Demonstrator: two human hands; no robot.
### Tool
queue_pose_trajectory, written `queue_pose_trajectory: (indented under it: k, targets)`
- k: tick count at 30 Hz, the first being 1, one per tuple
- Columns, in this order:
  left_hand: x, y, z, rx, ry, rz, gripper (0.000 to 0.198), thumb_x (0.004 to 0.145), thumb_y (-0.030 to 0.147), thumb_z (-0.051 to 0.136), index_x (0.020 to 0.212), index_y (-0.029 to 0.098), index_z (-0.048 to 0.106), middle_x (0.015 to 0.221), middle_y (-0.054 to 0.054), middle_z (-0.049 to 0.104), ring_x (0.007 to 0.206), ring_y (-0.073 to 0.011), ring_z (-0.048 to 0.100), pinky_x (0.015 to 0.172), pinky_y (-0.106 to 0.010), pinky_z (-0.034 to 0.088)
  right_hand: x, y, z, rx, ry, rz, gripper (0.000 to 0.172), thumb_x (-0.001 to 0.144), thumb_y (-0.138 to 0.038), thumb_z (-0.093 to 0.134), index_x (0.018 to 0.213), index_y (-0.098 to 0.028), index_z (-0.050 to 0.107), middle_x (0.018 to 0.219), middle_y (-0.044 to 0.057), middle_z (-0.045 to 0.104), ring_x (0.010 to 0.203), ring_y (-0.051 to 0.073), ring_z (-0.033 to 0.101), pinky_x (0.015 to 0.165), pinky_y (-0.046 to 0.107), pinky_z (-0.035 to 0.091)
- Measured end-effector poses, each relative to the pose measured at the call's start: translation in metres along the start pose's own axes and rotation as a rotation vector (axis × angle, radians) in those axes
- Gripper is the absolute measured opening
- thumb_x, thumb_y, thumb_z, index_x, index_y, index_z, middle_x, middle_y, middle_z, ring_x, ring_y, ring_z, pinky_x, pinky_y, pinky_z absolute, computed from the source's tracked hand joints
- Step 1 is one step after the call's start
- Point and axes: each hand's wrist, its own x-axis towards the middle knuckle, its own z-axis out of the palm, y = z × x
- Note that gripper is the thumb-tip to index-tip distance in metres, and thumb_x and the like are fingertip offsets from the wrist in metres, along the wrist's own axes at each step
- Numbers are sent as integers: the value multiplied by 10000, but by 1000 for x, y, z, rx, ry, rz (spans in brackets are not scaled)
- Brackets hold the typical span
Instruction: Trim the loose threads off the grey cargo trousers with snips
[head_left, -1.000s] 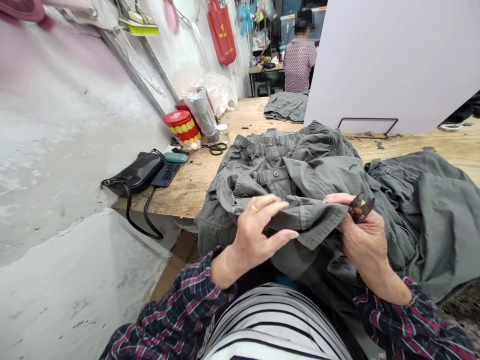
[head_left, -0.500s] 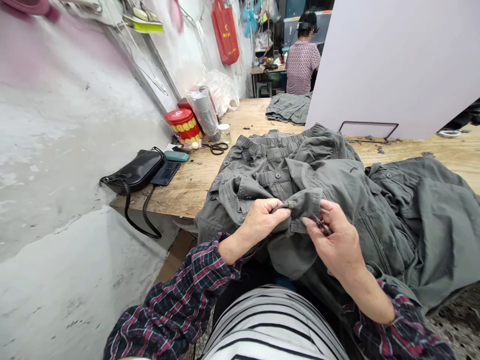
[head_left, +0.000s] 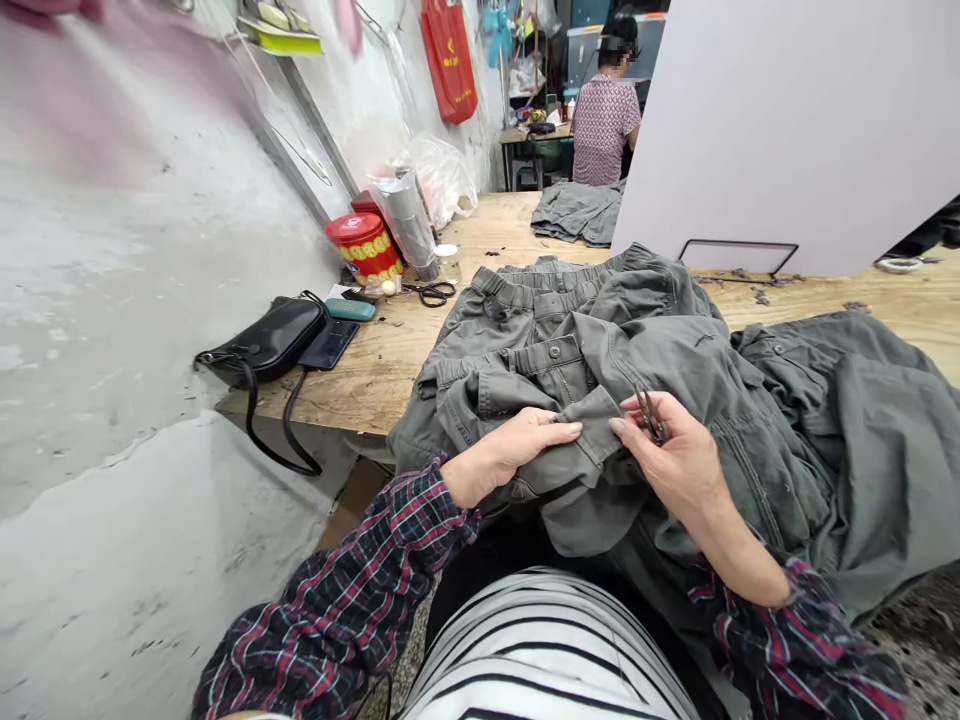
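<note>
Grey-green trousers (head_left: 660,350) lie in a heap over the table's front edge, with a buttoned waistband and a zip showing. My left hand (head_left: 517,445) pinches a flap of this grey cloth between thumb and fingers. Small dark metal snips (head_left: 651,418) rest in my right hand (head_left: 675,460), their points up. The thumb and fingertip of that hand touch the right edge of the same flap, which lies flat between both hands.
At the left stand a black handbag (head_left: 266,340), a phone (head_left: 328,345), a red tin (head_left: 365,248) and black scissors (head_left: 433,293). A white board (head_left: 787,130) rises behind the trousers. A person (head_left: 604,125) sits at the back, beyond more folded grey cloth (head_left: 577,212).
The cloth flap has been spread flatter between my hands. In my right hand the snips have turned to point upward, and that hand has shifted slightly.
</note>
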Motion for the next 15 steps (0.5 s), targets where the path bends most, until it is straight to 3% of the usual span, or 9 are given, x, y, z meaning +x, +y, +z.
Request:
queue_pose_trajectory:
  k: [3, 5, 8, 15]
  targets:
    - [6, -1, -2, -89, 66, -16, 322, 596, 366, 757, 716, 89, 645, 631, -29, 647, 561, -112, 575, 602, -237, 431, -14, -8, -17, -447, 71, -195, 262, 825, -467, 525, 871, -213, 565, 707, 16, 613, 569, 140, 506, 566, 277, 366]
    - [8, -1, -2, -119, 66, -22, 313, 586, 356, 764, 698, 93, 637, 623, -26, 646, 563, -113, 579, 612, -240, 435, -26, -13, -22, -628, 44, -344, 266, 876, -448, 449, 838, -207, 554, 709, 26, 619, 583, 151, 506, 605, 298, 347]
    - [8, -1, -1, -110, 57, -12, 321, 577, 359, 769, 692, 92, 634, 621, -23, 644, 555, -109, 573, 616, -245, 434, -37, -16, -18, -741, -27, -460, 271, 912, -373, 407, 739, -197, 520, 633, 13, 579, 567, 142, 495, 627, 306, 317]
    - [9, 2, -1, -105, 34, -18, 300, 576, 319, 756, 729, 90, 636, 616, -23, 641, 570, -123, 566, 647, -269, 437, -30, -15, -6, -932, -47, -535, 328, 906, -352, 433, 624, -192, 483, 538, -3, 498, 525, 135, 433, 632, 309, 269]
